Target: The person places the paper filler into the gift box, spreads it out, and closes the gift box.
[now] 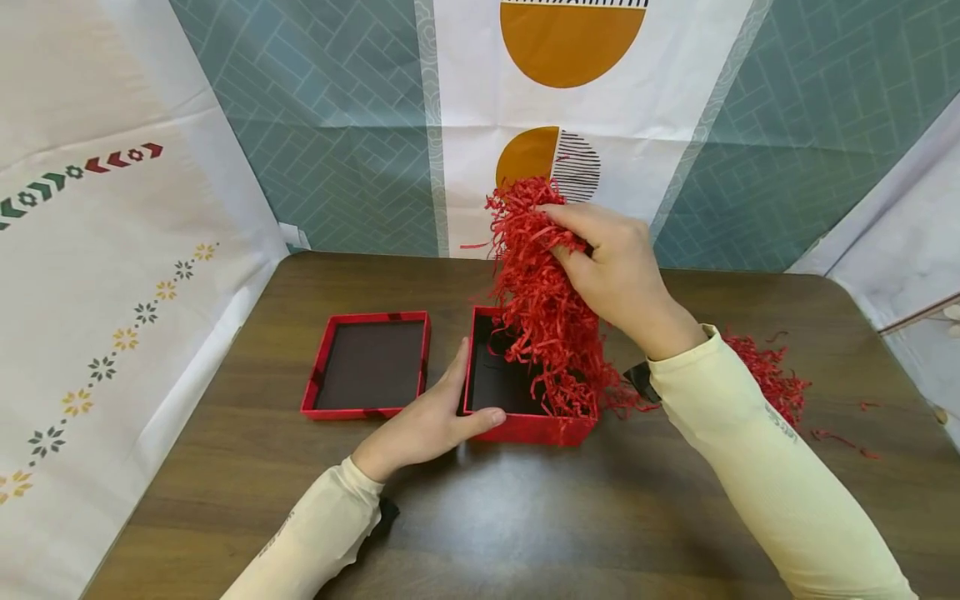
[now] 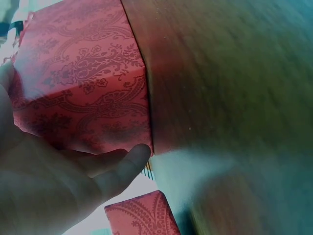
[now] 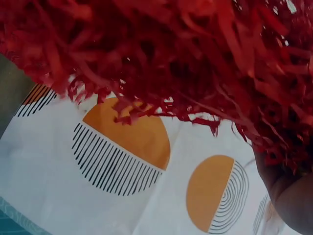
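Note:
A red box [image 1: 536, 430] with a dark inside stands at the middle of the table, its outside patterned in the left wrist view. My left hand [image 1: 427, 425] holds its near left corner, thumb along the front wall and fingers against the left side. Above the box, my right hand [image 1: 615, 262] grips a large bunch of red shredded paper [image 1: 536, 279]. The bunch hangs down into the box's right part and hides that side. Shreds fill the upper part of the right wrist view.
Left of the box lies a shallow red tray-like lid [image 1: 371, 367], dark side up. More red shreds [image 1: 772, 379] lie in a pile at the right, partly behind the right sleeve, with loose strands nearby. A patterned cloth [image 1: 360, 167] hangs behind the wooden table [image 1: 247, 483].

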Available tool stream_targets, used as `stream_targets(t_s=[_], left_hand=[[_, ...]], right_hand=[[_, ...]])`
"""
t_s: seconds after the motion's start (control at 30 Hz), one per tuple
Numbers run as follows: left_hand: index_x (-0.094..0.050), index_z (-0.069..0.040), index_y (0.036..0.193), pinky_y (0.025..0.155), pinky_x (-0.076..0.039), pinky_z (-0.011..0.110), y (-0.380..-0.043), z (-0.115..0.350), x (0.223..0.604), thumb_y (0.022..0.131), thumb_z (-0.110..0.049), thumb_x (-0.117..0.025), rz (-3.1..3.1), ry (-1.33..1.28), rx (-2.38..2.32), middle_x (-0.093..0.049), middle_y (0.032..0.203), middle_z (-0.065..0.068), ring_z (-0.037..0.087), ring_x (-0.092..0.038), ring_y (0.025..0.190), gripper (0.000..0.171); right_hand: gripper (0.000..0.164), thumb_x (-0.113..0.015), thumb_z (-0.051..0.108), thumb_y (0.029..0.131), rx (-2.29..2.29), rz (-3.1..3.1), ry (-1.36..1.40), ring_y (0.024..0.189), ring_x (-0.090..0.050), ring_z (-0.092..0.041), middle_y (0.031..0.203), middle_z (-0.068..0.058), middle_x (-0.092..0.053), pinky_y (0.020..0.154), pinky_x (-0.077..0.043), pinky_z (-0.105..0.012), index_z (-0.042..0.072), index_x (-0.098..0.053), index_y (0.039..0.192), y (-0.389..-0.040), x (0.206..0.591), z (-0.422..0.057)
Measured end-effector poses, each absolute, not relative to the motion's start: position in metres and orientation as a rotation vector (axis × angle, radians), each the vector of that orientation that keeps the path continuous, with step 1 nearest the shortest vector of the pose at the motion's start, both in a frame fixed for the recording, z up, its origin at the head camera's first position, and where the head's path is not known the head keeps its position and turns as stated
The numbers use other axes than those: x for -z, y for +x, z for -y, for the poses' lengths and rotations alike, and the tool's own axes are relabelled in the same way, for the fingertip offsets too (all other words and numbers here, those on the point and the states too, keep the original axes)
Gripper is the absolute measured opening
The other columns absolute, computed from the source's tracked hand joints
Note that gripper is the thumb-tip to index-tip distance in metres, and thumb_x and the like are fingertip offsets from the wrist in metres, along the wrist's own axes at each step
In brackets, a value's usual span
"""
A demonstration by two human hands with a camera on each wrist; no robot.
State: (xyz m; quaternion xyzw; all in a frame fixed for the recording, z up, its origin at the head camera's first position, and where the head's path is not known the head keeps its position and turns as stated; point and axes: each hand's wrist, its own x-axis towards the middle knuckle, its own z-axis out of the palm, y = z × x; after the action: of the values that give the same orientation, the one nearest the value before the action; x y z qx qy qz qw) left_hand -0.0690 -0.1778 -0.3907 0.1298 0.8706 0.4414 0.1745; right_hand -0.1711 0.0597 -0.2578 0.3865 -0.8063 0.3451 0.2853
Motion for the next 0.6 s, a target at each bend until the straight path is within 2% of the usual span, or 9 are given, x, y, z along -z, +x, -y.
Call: stream_targets(t_s=[0.13,0.37,0.5,0.6], left_hand=[[0.017,-0.035,0.157,0.115,-0.029,0.045,-0.069,0.177,0.391,0.093,-0.063,-0.061,-2.462,0.364,-1.259,0.005,0.166,-0.006,0.02,-0.02,0.148,0.105],[0.018,-0.033,0.157,0.114,-0.03,0.044,-0.07,0.176,0.39,0.092,-0.068,-0.059,-2.45,0.377,-1.251,0.006,0.165,-0.005,0.02,-0.02,0.148,0.107],[0.016,-0.031,0.159,0.114,-0.031,0.044,-0.071,0.177,0.39,0.091,-0.068,-0.06,-2.471,0.361,-1.241,0.004,0.166,-0.004,0.021,-0.021,0.148,0.109],[0.016,-0.032,0.158,0.115,-0.028,0.044,-0.07,0.177,0.39,0.091,-0.067,-0.06,-2.471,0.353,-1.229,0.004,0.166,-0.003,0.021,-0.018,0.149,0.108]], right_hand=[[0.034,-0.067,-0.009,0.088,-0.896,2.123,1.026,0.104,-0.068,-0.029,0.113,-0.016,-0.072,0.087,-0.053,-0.047,0.0,-0.073,0.121,-0.168,0.262,-0.06],[0.044,-0.07,-0.013,0.083,-0.835,2.375,1.107,0.101,-0.067,-0.031,0.114,-0.016,-0.071,0.087,-0.053,-0.048,0.0,-0.07,0.125,-0.145,0.298,-0.071],[0.045,-0.072,-0.011,0.085,-0.798,2.542,1.158,0.105,-0.066,-0.031,0.118,-0.016,-0.069,0.091,-0.053,-0.048,0.0,-0.068,0.128,-0.139,0.32,-0.074],[0.046,-0.075,-0.003,0.088,-0.742,2.708,1.177,0.115,-0.062,-0.032,0.125,-0.016,-0.066,0.096,-0.05,-0.049,0.0,-0.065,0.133,-0.138,0.33,-0.074]])
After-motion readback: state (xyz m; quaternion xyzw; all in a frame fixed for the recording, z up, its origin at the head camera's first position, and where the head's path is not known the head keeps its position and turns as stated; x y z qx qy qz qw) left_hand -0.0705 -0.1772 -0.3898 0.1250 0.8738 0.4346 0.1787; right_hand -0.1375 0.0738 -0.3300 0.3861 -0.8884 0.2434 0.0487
